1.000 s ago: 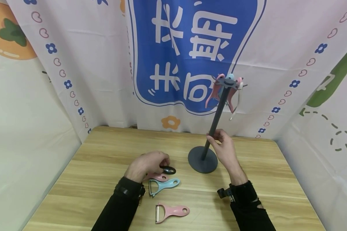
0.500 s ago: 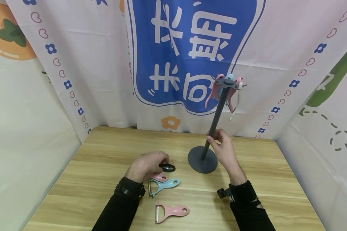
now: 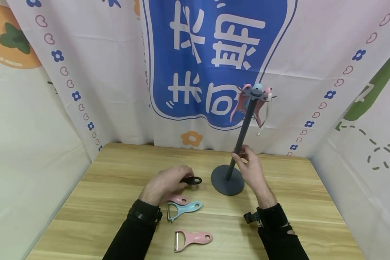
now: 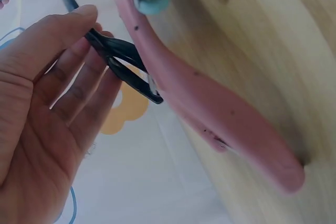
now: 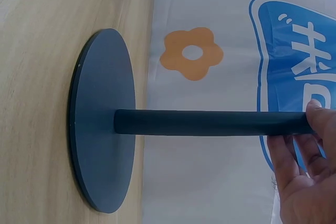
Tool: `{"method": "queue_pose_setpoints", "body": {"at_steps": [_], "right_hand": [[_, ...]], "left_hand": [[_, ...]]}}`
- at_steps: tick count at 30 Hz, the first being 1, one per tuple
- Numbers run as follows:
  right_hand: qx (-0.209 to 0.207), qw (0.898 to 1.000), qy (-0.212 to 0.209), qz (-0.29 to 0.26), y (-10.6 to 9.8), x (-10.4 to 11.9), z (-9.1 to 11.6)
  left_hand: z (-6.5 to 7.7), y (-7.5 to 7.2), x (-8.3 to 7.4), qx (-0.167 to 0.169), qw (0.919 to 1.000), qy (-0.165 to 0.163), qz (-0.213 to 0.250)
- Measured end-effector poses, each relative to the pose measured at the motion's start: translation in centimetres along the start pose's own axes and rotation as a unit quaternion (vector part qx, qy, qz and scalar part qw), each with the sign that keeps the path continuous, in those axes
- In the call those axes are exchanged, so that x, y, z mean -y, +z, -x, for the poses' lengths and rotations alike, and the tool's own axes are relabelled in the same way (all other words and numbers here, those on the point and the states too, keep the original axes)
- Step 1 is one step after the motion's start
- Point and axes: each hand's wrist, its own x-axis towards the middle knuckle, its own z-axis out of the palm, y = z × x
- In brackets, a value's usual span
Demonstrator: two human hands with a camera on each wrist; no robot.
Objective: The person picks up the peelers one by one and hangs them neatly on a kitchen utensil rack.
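Reading sideways in white characters (image 3: 177,25), 未来可期 fills the blue panel (image 3: 208,72) on the cloth (image 3: 117,90) behind the table (image 3: 117,202). Compared with the earlier frames, the black peeler (image 3: 194,180) has shifted away from the half-hidden pink peeler (image 3: 178,199) and toward the stand (image 3: 244,133). The left hand (image 3: 167,182) pinches that black peeler between thumb and fingers, near the stand's base. The right hand (image 3: 251,169) grips the pole, as before. The blue peeler (image 3: 191,207) and the nearer pink peeler (image 3: 198,237) lie where they were; other peelers (image 3: 238,104) hang atop the stand.
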Motion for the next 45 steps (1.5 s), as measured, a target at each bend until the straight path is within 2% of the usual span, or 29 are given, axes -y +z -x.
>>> {"method": "queue_pose_setpoints", "body": {"at_steps": [8,12,19,24,29,36,45], "right_hand": [[-0.002,1.0,-0.008,-0.003,0.1,-0.2,0.0],[-0.002,1.0,-0.01,-0.003,0.2,-0.2,0.0],[-0.001,1.0,-0.006,0.0,0.1,-0.3,-0.1],[-0.001,1.0,-0.008,0.0,0.0,-0.4,-0.1],[0.002,1.0,-0.008,-0.002,0.0,-0.3,-0.2],[0.002,1.0,-0.006,-0.002,0.0,-0.4,-0.2],[-0.003,1.0,-0.013,-0.003,0.0,-0.5,-0.1]], "left_hand": [[-0.3,-0.4,0.1,-0.036,0.9984,0.015,0.041],[-0.8,-0.6,0.1,-0.073,0.9957,0.03,0.048],[-1.3,-1.5,-0.3,-0.15,0.9821,0.061,0.096],[-1.3,-2.0,-0.7,-0.189,0.9714,0.064,0.129],[-1.3,-2.4,-1.2,-0.208,0.963,0.053,0.163],[-1.7,-3.2,-1.8,-0.239,0.9465,0.055,0.21],[-2.6,-4.6,-2.6,-0.253,0.9362,0.063,0.236]]}}
